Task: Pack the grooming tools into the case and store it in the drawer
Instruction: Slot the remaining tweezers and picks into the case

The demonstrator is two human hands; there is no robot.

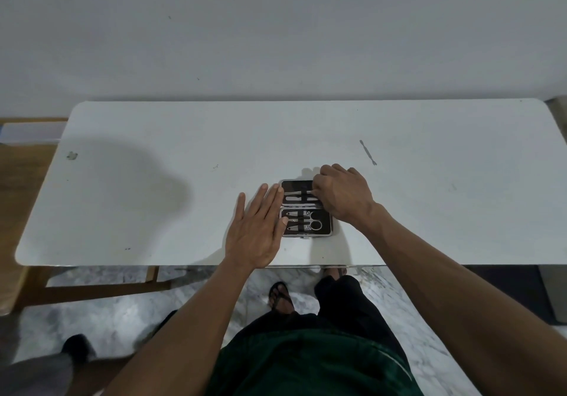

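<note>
A black grooming case [326, 229] with a metal rim lies open on the white table [153, 199], near its front edge. Its near half holds scissors [315, 223], clippers and other small metal tools under straps. My left hand [256, 229] lies flat on the table, straight fingertips touching the case's left edge. My right hand [342, 194] is curled over the far half and pinches a thin metal tool [299, 193] lying under the strap there. A slim metal cuticle pusher [367, 152] lies loose on the table, beyond and to the right of the case.
A white wall stands behind the table. A wooden bench or frame [27, 180] sits at the left. Below the table's front edge are marble floor, my legs and a sandalled foot [280, 299]. No drawer is in view.
</note>
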